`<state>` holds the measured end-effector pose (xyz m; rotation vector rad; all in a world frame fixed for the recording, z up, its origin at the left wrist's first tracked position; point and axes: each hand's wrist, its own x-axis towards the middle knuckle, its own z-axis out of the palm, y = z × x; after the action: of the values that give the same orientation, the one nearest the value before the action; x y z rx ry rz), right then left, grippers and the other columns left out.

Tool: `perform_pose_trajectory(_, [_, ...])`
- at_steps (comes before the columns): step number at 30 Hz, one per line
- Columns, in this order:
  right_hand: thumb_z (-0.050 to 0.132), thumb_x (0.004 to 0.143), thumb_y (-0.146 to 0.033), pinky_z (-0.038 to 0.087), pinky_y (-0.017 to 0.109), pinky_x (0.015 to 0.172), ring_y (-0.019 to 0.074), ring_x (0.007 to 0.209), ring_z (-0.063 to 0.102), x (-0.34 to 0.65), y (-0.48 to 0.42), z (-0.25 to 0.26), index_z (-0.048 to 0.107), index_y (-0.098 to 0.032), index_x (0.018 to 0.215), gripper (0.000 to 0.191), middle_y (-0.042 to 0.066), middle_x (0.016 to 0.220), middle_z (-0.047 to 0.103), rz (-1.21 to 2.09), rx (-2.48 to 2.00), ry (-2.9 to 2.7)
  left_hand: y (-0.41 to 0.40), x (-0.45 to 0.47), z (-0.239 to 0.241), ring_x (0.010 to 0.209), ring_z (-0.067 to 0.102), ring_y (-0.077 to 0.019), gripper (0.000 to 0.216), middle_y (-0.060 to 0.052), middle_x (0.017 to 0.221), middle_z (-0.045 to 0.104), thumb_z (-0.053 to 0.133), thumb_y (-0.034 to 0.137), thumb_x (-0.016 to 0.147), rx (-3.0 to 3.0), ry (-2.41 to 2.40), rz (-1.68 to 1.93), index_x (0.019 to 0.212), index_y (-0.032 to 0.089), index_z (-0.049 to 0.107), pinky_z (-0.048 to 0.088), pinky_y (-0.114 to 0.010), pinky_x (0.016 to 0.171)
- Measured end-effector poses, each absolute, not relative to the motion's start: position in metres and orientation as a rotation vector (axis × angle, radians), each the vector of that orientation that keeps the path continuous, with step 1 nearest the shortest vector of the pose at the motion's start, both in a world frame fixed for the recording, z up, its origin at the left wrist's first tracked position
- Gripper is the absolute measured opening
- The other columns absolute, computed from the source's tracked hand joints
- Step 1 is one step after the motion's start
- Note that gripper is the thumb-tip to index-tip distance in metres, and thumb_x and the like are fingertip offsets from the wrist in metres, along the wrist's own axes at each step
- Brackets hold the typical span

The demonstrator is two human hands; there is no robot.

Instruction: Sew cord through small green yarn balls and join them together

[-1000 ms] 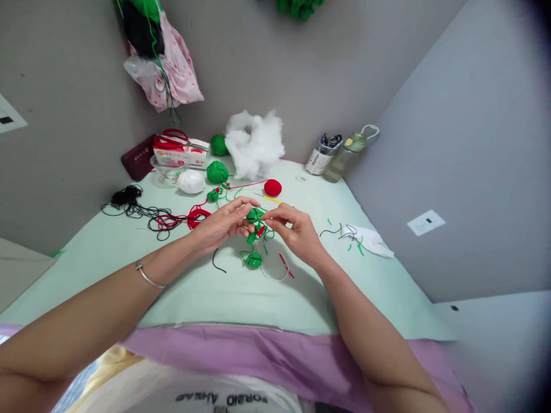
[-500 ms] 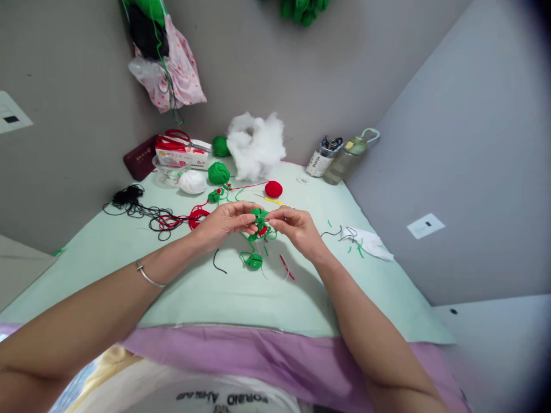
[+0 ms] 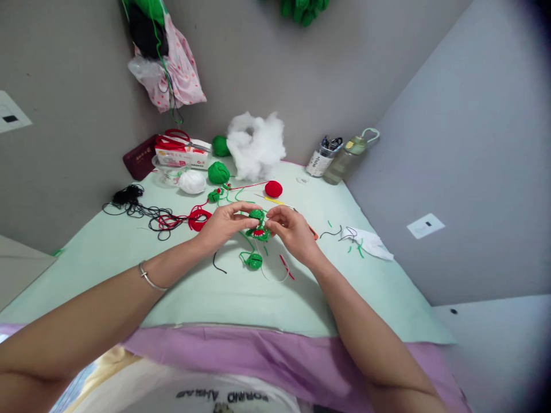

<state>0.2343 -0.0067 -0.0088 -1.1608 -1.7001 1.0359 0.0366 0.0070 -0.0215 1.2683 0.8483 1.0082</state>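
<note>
Between the fingertips of my left hand is a small green crochet piece with a red-and-white patch low on it. My right hand is closed in a pinch close beside the piece's right side; what its fingertips hold is too small to make out. Just below, on the table, lies a small green crochet ball with a dark line across it. A red strip of yarn and a curved white thread lie to its right. Orange-handled scissors show partly from behind my right hand.
Behind my hands are a red yarn ball, a yellow-handled crochet hook, green yarn balls, white stuffing and a white yarn ball. Tangled black yarn lies left. A bottle and pen holder stand back right.
The green piece has turned in my left fingers, its red-and-white patch shifting slightly left. My right fingers have drawn a little apart from it, and the orange scissor handle now shows.
</note>
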Motion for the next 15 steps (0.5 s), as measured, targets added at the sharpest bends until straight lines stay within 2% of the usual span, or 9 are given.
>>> perform_pose_trajectory(4, [0.053,0.092,-0.026,0.044,0.028,0.064,0.015,0.068,0.061,0.227,-0.019,-0.004,0.052,-0.023,0.095,0.005,0.001,0.082,0.064,0.776,-1.161,-1.868,0.008,0.038,-0.028,0.078,0.064,-0.0171,0.039,-0.002,0.082,0.071,0.083,0.033,0.072,1.324,0.832,1.017,0.106,0.018,0.071,0.048,-0.03,0.077])
perform_pose_trajectory(7, [0.05,0.096,-0.025,0.039,0.028,0.063,0.0153,0.066,0.058,0.226,-0.023,-0.002,0.055,-0.023,0.092,0.007,0.001,0.077,0.065,0.499,-1.214,-2.061,0.009,0.038,-0.032,0.074,0.062,-0.0161,0.039,-0.001,0.079,0.069,0.08,0.037,0.075,1.414,0.85,0.996,0.109,0.019,0.073,0.045,-0.028,0.07])
perform_pose_trajectory(10, [0.054,0.095,-0.026,0.039,0.029,0.065,0.0151,0.07,0.057,0.228,-0.02,-0.004,0.06,-0.022,0.085,0.011,0.003,0.084,0.065,0.36,-1.188,-2.089,0.008,0.038,-0.034,0.07,0.059,-0.0154,0.039,0.0,0.078,0.067,0.078,0.04,0.077,1.485,0.907,0.956,0.109,0.02,0.074,0.044,-0.027,0.066])
perform_pose_trajectory(12, [0.058,0.092,-0.026,0.04,0.029,0.066,0.0144,0.07,0.055,0.229,-0.017,-0.006,0.063,-0.021,0.083,0.012,0.004,0.084,0.064,0.419,-1.18,-2.028,0.008,0.038,-0.034,0.072,0.059,-0.0155,0.039,-0.002,0.083,0.067,0.077,0.041,0.076,1.484,0.92,0.936,0.109,0.019,0.074,0.045,-0.028,0.068])
perform_pose_trajectory(15, [0.063,0.088,-0.028,0.041,0.028,0.063,0.0132,0.065,0.053,0.23,-0.012,-0.007,0.066,-0.019,0.079,0.012,0.002,0.076,0.063,0.728,-1.205,-1.881,0.008,0.039,-0.034,0.08,0.062,-0.0165,0.039,-0.006,0.102,0.069,0.078,0.04,0.075,1.477,0.897,0.933,0.106,0.018,0.074,0.047,-0.029,0.073])
